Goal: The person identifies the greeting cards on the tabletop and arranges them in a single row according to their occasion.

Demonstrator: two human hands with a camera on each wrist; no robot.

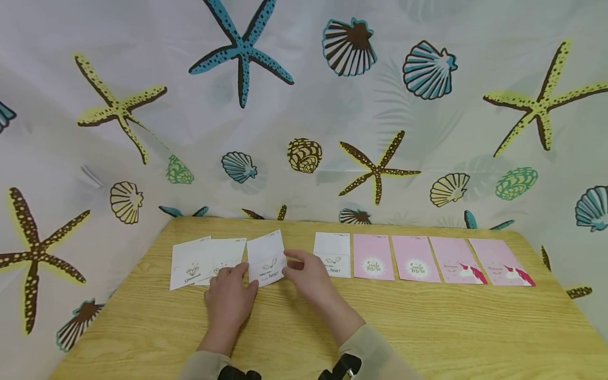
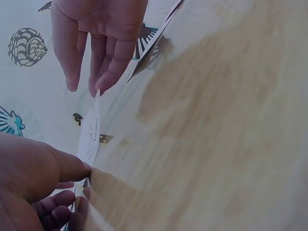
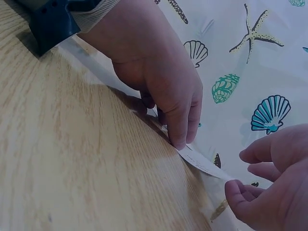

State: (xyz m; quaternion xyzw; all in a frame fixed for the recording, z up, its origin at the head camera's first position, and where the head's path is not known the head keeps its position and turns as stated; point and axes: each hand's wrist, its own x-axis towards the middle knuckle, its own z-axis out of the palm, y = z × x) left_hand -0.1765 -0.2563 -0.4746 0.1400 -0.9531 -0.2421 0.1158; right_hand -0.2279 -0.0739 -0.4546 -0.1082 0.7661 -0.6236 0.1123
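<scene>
A white card [image 1: 266,261] with a winged heart print stands slightly tilted between my hands. My left hand [image 1: 230,303] holds its lower left corner, the thumb at the bottom edge and the fingers by the left edge. On the right side, my right hand [image 1: 309,277] pinches the card's edge between thumb and fingers. The left wrist view shows the card [image 2: 89,137] from its edge, lifted and a little bent. Left of it lie two overlapping white diamond-print cards [image 1: 190,264], the nearer one partly hidden by my left fingers.
Right of my hands lies a matching white winged card [image 1: 332,253]. Then come two pink cards with round white prints [image 1: 373,258] and two pink unicorn cards [image 1: 458,261]. The wooden table [image 1: 427,327] ends at a hanging cloth [image 1: 285,105] printed with shells and starfish.
</scene>
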